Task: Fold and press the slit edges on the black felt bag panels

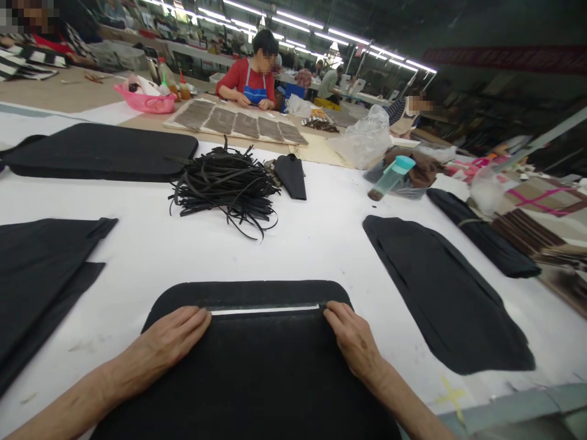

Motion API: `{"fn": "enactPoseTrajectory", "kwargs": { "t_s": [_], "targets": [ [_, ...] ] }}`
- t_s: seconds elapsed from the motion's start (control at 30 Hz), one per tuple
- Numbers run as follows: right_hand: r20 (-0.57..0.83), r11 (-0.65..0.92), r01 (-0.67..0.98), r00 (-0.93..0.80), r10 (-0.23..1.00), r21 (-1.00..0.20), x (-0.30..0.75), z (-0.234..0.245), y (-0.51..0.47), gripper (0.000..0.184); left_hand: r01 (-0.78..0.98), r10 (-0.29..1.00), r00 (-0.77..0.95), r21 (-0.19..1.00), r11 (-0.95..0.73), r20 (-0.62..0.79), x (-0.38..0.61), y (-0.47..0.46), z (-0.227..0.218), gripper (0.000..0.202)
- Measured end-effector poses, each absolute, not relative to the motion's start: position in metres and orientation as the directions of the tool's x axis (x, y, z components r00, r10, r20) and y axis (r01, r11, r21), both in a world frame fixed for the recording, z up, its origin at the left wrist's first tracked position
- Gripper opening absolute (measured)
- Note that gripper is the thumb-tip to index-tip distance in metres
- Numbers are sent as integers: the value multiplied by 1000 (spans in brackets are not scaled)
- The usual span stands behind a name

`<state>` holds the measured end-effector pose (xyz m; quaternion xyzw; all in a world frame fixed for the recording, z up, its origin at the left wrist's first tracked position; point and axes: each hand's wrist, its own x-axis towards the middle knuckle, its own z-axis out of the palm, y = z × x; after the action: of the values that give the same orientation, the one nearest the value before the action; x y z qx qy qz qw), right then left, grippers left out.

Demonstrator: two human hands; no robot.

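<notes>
A black fabric panel [257, 373] with rounded corners lies on the white table [321, 238] right before me. A long narrow slit [263, 310] crosses it near its far edge, showing white. My left hand [172, 336] lies flat on the panel at the slit's left end, fingers together and stretched forward. My right hand [351, 333] rests flat at the slit's right end, fingertips at the opening. Neither hand grips anything.
A heap of black strips [227, 183] lies beyond the panel, with a small black piece [291, 174] beside it. Black fabric stacks sit far left [101, 151], near left [41, 269] and right [444, 293]. A teal-capped bottle [389, 177] lies right. People work at the far tables.
</notes>
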<state>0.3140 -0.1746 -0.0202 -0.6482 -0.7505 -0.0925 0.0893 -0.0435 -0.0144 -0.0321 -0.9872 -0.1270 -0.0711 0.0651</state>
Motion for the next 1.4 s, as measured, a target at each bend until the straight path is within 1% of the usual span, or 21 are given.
{"fn": "enactPoseTrajectory", "kwargs": {
  "t_s": [0.03,0.1,0.17,0.23,0.3,0.37,0.47,0.53,0.63,0.7,0.77,0.87,0.93,1.03,1.1,1.17,1.23,1.4],
  "targets": [
    [263,116,993,-115,958,13,313,-20,-174,31,266,248,955,-108,-958,162,-44,-15,-34,42],
    [229,105,994,-107,968,19,310,-19,-173,35,272,254,953,-94,-958,166,-45,-15,-35,43],
    [163,151,987,-157,974,53,309,-17,-171,37,277,261,951,-83,-957,167,-44,-15,-31,43],
    [135,208,974,-219,966,88,310,-17,-172,38,266,250,954,-82,-960,168,-41,-15,-23,42],
    [163,237,965,-254,954,113,315,-22,-177,39,239,225,961,-75,-968,160,-37,-16,-13,39],
    [207,234,963,-258,944,131,321,-28,-181,41,224,217,969,-49,-973,122,-34,-17,-5,34],
    [279,146,974,-190,941,171,318,-32,-181,40,245,243,966,-12,-969,91,-33,-16,-3,30],
    [290,74,979,-127,949,188,302,-24,-174,35,258,256,962,-7,-966,92,-34,-16,-6,29],
    [212,25,987,-59,975,160,255,1,-156,27,260,258,961,-11,-965,102,-35,-16,-8,28],
    [166,-10,991,-12,986,132,220,14,-140,25,255,252,961,-12,-967,110,-35,-17,-8,28],
    [154,43,998,-50,987,48,189,18,-123,25,251,248,962,-10,-968,119,-35,-17,-7,27],
    [176,260,960,-239,955,-107,157,7,-104,29,256,253,957,-4,-967,143,-35,-17,-7,24],
    [196,376,916,-346,917,-141,146,-7,-98,32,283,281,946,12,-959,164,-37,-16,-10,22],
    [193,431,894,-404,894,-124,141,-22,-95,34,375,386,896,94,-922,219,-46,-15,-16,23],
    [184,433,894,-410,894,-113,141,-25,-95,37,442,473,843,172,-881,258,-54,-14,-19,25],
    [180,423,900,-402,898,-102,141,-23,-94,38,484,530,807,220,-847,263,-62,-15,-19,28],
    [175,416,906,-398,901,-82,140,-19,-91,40,494,536,812,219,-841,229,-66,-16,-16,29],
    [180,405,914,-397,900,-13,133,-16,-84,42,488,505,854,143,-861,128,-64,-16,-8,32]
  ]
}}
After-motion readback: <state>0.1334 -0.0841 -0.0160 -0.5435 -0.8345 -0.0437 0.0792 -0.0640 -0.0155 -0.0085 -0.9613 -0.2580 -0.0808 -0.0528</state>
